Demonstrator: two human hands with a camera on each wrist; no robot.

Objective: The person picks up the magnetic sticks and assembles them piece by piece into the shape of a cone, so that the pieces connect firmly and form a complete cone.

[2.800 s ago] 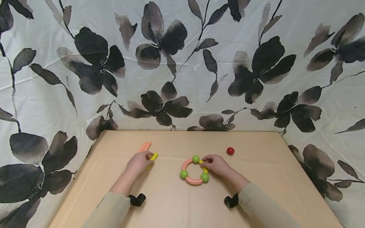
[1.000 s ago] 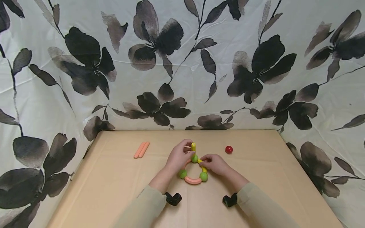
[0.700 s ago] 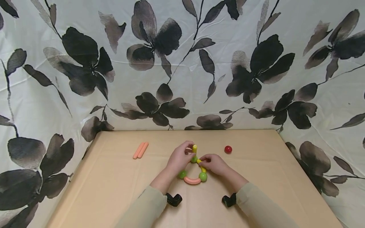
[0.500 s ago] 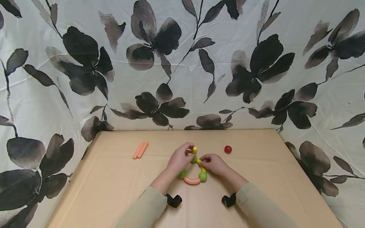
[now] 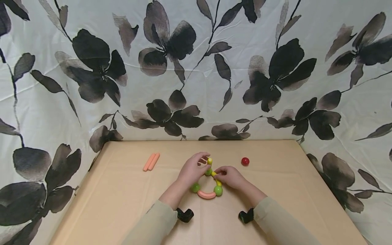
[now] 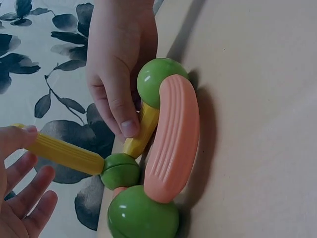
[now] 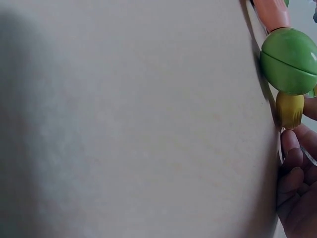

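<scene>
My left hand (image 5: 190, 170) pinches the upper end of a straight yellow stick (image 6: 64, 151) between thumb and forefinger, its other fingers spread. The stick stands up from the green ball (image 6: 120, 171) at the far side of a ring of toy pieces. This ring lies on the table and joins green balls, coral curved pieces (image 6: 173, 139) and a yellow curved piece (image 6: 141, 131). With thumb and fingertips, my right hand (image 5: 230, 177) holds that yellow curved piece on the ring's right side. From above, the left hand covers the ring's left coral piece.
Two straight coral sticks (image 5: 151, 162) lie side by side at the back left of the table (image 5: 275, 190). A red ball (image 5: 245, 161) sits at the back right. Behind the table hangs a white cloth (image 5: 226, 95) with dark flowers.
My left hand has carried the yellow stick rightward from beside the coral sticks and stood it on the ring's far green ball. My right hand has stayed at the yellow curved piece.
</scene>
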